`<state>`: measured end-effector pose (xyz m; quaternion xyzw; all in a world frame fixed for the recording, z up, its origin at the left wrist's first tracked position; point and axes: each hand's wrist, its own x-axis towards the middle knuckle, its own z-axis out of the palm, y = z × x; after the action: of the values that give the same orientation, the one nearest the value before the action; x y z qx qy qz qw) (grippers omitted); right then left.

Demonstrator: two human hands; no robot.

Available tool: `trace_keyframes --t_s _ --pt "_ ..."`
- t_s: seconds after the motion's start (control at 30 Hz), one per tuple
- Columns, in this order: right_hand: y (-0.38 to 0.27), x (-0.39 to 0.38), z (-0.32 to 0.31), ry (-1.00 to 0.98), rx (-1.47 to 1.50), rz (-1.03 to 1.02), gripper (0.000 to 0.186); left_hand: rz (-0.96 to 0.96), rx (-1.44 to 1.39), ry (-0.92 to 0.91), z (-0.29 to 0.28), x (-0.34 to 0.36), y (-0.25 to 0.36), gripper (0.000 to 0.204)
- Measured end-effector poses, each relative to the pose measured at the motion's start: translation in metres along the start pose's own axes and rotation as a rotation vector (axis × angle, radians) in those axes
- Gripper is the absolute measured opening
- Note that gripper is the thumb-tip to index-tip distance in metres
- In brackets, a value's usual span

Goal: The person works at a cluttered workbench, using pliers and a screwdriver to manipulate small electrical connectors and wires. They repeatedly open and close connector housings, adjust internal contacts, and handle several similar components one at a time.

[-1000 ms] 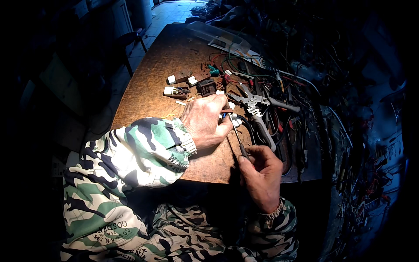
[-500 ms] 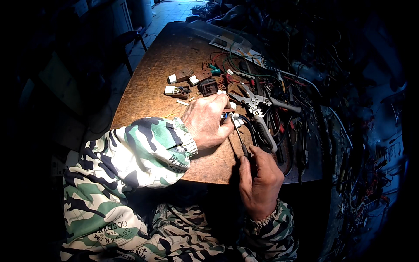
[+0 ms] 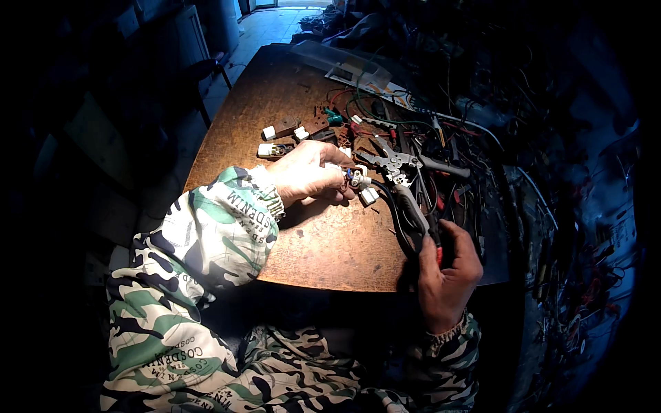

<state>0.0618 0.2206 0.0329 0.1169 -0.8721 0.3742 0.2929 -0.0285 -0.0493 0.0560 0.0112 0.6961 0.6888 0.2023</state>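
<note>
My left hand (image 3: pixel 306 172) pinches a small brown and white electrical connector (image 3: pixel 354 177) above the wooden table. A bit of blue shows in the connector's end, and a black cable runs beside it. Right of the connector, a white plug piece (image 3: pixel 369 196) lies on the wood. My right hand (image 3: pixel 451 279) is at the table's near right edge, thumb and forefinger parted around a red and black tool handle (image 3: pixel 439 256). No firm grip on that handle shows. Just beyond are grey-handled wire strippers (image 3: pixel 398 162), lying with their jaws apart.
Brown and white connector housings (image 3: pixel 281 129) and an opened one (image 3: pixel 275 150) lie beyond my left hand. Small green and red parts (image 3: pixel 334 118) sit farther back. Tangled wires and hand tools crowd the table's right side. A clear plastic tray (image 3: pixel 337 60) is at the far end.
My right hand has left the connector, moving right to the red and black handle; the thin screwdriver no longer shows in it. My left hand has shifted left and turned, exposing the connector's end.
</note>
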Motion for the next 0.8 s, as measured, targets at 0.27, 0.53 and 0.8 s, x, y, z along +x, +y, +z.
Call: trace_keyframes --t_s 0.27,0.53,0.8 --pt "0.061 0.047 -0.01 0.04 -0.397 -0.067 0.028 -0.07 -0.126 -0.129 -0.01 0.014 -0.002 0.045" --pt "0.024 0.077 0.01 -0.101 -0.235 -0.162 0.022 -0.055 -0.131 -0.14 -0.013 0.011 -0.004 0.042" --pt "0.014 0.122 0.063 -0.562 0.337 -0.076 0.024 0.012 -0.073 -0.192 -0.005 0.021 -0.006 0.043"
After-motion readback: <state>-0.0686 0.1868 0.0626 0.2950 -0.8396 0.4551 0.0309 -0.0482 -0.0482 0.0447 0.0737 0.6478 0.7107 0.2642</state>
